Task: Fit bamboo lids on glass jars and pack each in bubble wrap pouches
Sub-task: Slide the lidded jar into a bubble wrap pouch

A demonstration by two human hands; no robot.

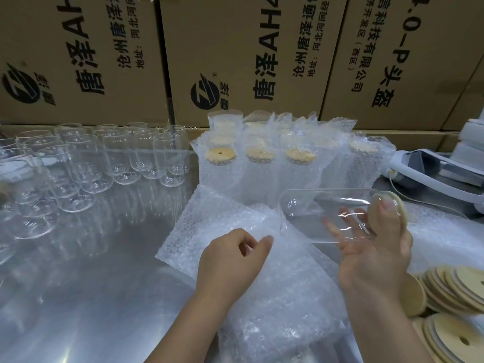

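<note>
Glass jar [314, 205] with 1 bamboo lid [374, 214] held in right grip [374, 258], left grip [227, 260] pinching 1 bubble pouch [209, 221]

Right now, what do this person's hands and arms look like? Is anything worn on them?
Nothing is worn on either. The left hand and the right hand have no gloves, and no ring, watch or bracelet shows. The forearms are uncovered down to the bottom edge of the picture, with no sleeve in view. The nails that show look short and unpainted.
</note>
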